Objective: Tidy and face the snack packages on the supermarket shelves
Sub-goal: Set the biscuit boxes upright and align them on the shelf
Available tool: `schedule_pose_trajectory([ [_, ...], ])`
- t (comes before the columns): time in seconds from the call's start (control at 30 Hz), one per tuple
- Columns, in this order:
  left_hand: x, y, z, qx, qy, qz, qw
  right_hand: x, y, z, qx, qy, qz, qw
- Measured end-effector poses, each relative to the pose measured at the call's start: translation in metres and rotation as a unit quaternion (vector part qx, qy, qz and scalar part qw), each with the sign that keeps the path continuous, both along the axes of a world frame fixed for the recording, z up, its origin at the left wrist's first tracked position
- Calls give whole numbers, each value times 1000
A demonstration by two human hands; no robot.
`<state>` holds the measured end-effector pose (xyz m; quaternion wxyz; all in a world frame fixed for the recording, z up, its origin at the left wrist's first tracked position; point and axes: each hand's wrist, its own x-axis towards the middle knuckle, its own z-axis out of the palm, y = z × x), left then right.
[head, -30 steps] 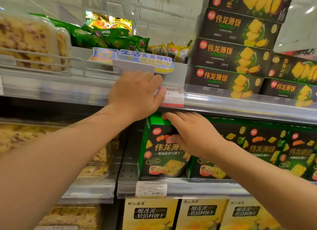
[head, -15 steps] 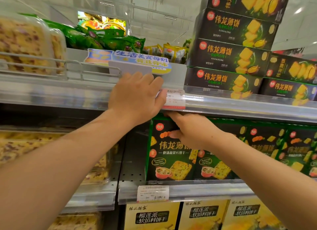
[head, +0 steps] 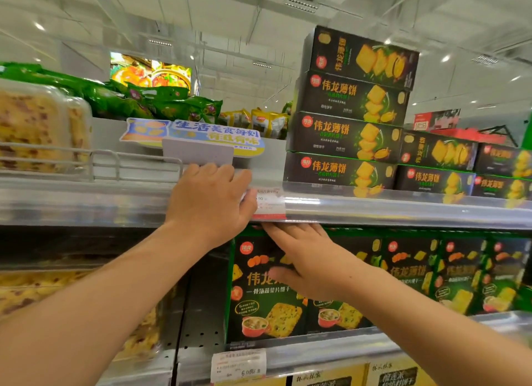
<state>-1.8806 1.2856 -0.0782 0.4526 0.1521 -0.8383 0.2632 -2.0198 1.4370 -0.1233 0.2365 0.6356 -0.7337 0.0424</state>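
A dark green cracker box (head: 259, 296) stands upright at the left end of a row of the same boxes (head: 449, 273) on the middle shelf. My right hand (head: 311, 259) lies flat against the top of its front face, fingers straight, their tips under the upper shelf's edge. My left hand (head: 211, 204) grips the front rail of the upper shelf (head: 374, 210), thumb over a price label (head: 269, 202). Black cracker boxes (head: 342, 138) are stacked on the upper shelf to the right.
Clear tubs of pastry (head: 37, 126) sit behind a wire rail at upper left, with more below (head: 57, 293). Green snack bags (head: 161, 103) lie behind a blue promo sign (head: 195, 135). Yellow boxes (head: 397, 374) line the bottom shelf, under a price tag (head: 239, 364).
The green box has been pushed upright and squared to the front. My right hand slid up its face toward the shelf edge. My left hand has stayed on the rail.
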Motion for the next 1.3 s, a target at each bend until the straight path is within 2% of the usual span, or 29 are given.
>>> schedule_pose_trajectory([
  [0.2,-11,2,22,23,-19,9,1000,22,52,47,6,-27,-8,1000],
  [0.33,-31,-1,40,74,-60,29,995,17,73,113,-86,-20,-8,996],
  [0.4,-37,-3,46,101,-73,39,991,2,73,150,-135,12,-10,991],
  [0.6,-45,-6,48,117,-37,75,990,-44,51,242,-277,124,-29,952],
  [0.7,-47,-11,44,143,-17,81,986,-61,40,272,-253,106,-70,959],
  [0.87,-46,-10,41,154,9,70,986,-87,28,299,-164,-28,-125,978],
  [0.97,-44,-9,41,148,21,67,986,-100,27,305,-134,-9,-118,984],
  [1.3,-44,-11,39,126,37,80,988,-113,20,314,-171,-44,-91,980],
])
